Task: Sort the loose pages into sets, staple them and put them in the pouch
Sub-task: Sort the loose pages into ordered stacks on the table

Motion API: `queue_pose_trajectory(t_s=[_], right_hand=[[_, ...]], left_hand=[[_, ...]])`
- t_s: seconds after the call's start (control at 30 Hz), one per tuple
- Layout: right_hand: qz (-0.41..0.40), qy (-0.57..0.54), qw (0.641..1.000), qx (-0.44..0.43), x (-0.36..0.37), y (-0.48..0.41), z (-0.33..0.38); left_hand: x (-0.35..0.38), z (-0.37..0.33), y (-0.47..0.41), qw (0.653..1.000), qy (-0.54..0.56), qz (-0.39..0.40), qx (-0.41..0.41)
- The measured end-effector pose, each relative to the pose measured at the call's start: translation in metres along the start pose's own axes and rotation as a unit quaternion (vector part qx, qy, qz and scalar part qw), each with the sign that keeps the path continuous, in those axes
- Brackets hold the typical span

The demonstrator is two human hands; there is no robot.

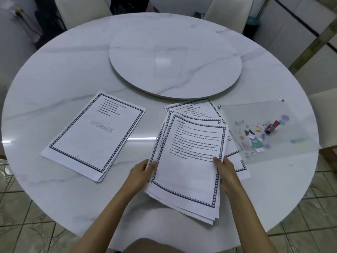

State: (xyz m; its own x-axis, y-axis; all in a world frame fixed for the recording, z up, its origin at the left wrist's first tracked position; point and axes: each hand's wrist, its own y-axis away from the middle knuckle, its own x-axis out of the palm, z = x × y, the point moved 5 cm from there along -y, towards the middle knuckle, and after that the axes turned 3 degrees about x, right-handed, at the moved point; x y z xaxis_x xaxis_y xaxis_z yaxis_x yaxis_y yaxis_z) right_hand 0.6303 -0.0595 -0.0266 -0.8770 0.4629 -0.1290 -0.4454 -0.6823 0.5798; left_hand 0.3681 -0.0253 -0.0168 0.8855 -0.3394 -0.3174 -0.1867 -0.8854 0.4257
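Note:
A fanned stack of loose printed pages (189, 172) with dark patterned borders lies before me, right of centre. My left hand (141, 172) grips the stack's left edge, and my right hand (225, 172) holds its right edge with the thumb on the top page. Further pages (198, 109) spread out beneath, toward the back and right. A neater set (94, 136) marked STORAGE lies on the left. The clear zip pouch (264, 132) with a cartoon cat print lies to the right, and a small red stapler (272, 126) rests on it or inside it.
Everything sits on a round white marble table (63, 73) with a lazy Susan (175, 64) at its centre. Pale chairs (228, 13) stand around the far side. Tiled floor (310, 207) shows past the near table edge.

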Motion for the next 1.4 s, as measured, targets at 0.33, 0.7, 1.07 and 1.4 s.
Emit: queue_pose_trajectory(t_s=[0.33,0.7,1.07,1.4], right_hand=[[0.117,-0.257,0.951,0.124,-0.003,0.001,0.000],[-0.073,0.024,0.970,-0.232,-0.053,0.008,0.070],[-0.241,0.088,0.910,-0.327,-0.148,0.027,0.111],[-0.277,0.049,0.915,-0.289,-0.197,0.021,0.088]], left_hand=[[0.002,-0.027,-0.004,0.992,0.000,0.046,0.116],[0.029,-0.077,-0.019,0.982,0.016,0.051,0.181],[0.058,-0.055,-0.067,0.999,0.039,-0.006,-0.015],[0.103,-0.063,-0.070,0.910,-0.354,-0.042,0.213]])
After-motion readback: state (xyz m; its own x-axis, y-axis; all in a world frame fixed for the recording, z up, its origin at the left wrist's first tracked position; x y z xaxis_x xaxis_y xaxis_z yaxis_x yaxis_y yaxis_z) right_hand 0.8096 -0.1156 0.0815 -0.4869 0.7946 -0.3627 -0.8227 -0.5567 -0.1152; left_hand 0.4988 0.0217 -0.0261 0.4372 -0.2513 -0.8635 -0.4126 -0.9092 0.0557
